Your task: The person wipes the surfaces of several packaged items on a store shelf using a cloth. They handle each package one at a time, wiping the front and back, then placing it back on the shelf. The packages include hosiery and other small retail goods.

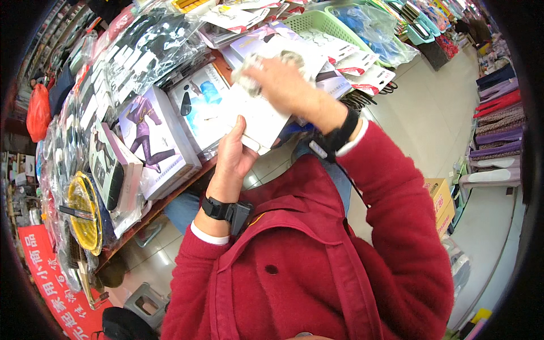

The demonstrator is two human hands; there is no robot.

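My left hand (233, 153) grips the near edge of a flat white box (263, 125), thumb on top and fingers underneath. My right hand (287, 85), blurred, presses a crumpled greyish-white cloth (251, 80) against the far part of this box. The cloth and hand hide much of its upper face. To the left lies a flat plastic-wrapped pack (199, 100) with a blue and white print. Beyond it, a thick hosiery box (155, 131) with a purple-clad figure rests near the table edge. White hanging cards (359, 68) with red corners and dark wire loops lie right of my right hand.
A pale green plastic basket (312, 21) stands at the back, with bagged blue goods (361, 27) beside it. Clear-wrapped dark packs (144, 51) cover the left side. A yellow mesh basket (83, 212) sits at the near-left corner. A grey stool (146, 304) is on the floor.
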